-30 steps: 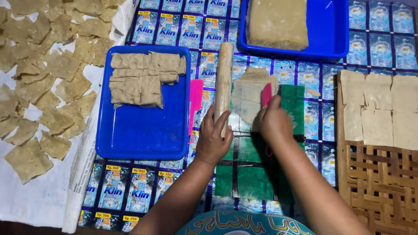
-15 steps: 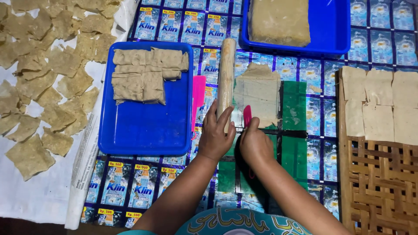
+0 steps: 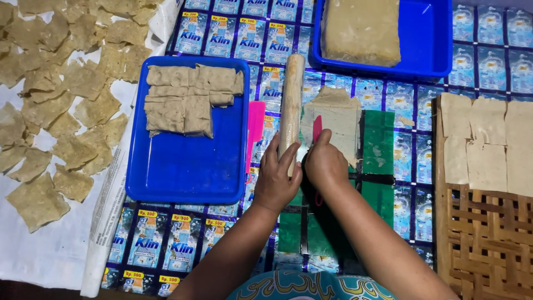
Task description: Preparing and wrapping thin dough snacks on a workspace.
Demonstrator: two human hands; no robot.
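Along the mat's left edge, many dried dough pieces [image 3: 55, 111] are spread on white cloth. Next, cut dough squares [image 3: 186, 100] are stacked at the far end of a blue tray [image 3: 183, 172], most of which is bare. The left hand [image 3: 276, 180] is curled around the near end of a wooden rolling pin [image 3: 291, 103]. The right hand [image 3: 325, 162] is closed on a pink-handled cutter [image 3: 317, 126], pressed on a thin dough sheet [image 3: 338, 119] lying on a green board [image 3: 378, 139]. A thick dough block [image 3: 361, 28] sits uncut in the far tray. At the right edge, squares [image 3: 483, 144] are laid on a woven rack [image 3: 488, 233]. Much seemingly remains.
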